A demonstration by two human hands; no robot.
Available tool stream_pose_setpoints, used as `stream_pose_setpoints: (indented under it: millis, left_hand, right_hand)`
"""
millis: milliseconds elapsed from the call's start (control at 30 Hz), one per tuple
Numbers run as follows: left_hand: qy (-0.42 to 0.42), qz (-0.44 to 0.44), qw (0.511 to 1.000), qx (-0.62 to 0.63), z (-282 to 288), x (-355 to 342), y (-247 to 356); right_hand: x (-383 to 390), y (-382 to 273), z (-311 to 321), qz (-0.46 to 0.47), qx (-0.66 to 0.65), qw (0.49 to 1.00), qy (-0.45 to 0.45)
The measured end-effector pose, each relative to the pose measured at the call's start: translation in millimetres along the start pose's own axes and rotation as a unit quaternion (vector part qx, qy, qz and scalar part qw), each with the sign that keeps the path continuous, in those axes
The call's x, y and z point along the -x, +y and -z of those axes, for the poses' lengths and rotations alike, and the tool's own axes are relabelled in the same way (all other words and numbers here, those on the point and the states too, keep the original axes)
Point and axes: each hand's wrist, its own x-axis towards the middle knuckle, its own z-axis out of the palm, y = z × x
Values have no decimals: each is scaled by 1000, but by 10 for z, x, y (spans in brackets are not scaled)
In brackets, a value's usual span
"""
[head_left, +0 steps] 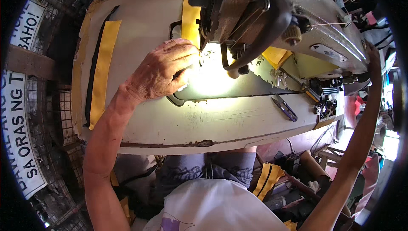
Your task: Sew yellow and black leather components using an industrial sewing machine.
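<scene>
My left hand [163, 67] is at the sewing machine's needle area, its fingers bent and closed on the edge of a yellow strip [191, 22]. That strip runs away from me under the machine head [231, 9]; its near end is hidden by my fingers. A bright lamp washes out the bed just right of my hand. My right arm reaches far out to the right end of the machine, where my right hand [372, 54] is by the handwheel end. Its fingers are too small and dark to make out.
Another yellow strip [104, 73] lies at the table's left beside a black strip [95, 61]. Purple-handled thread snips [285, 108] rest near the front right. A yellow-handled tool [312, 93] and bobbin parts [326, 106] sit beyond. Yellow-black pieces [268, 180] hang below the table edge.
</scene>
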Motion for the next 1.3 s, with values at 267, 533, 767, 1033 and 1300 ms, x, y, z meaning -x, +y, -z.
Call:
stream_pose_setpoints:
  millis: [267, 533, 767, 1033, 1300]
  left_hand:
    - [-19, -6, 1000, 19, 40, 4, -57]
    - [-34, -24, 998, 38, -33, -37, -239]
    - [145, 150, 948, -239, -401, -771, -1207]
    - [139, 274, 945, -109, -700, -950, -1715]
    - [263, 393, 881, -18, 270, 428, -159]
  right_hand:
    - [-67, -78, -56, -308, -378, 871, -63]
    - [-64, -1662, 112, -490, -334, 743, 310]
    - [245, -1298, -100, -373, -287, 818, 330]
    - [-64, -1515, -116, -467, -409, 721, 309]
    - [248, -972, -123, -299, -152, 910, 242]
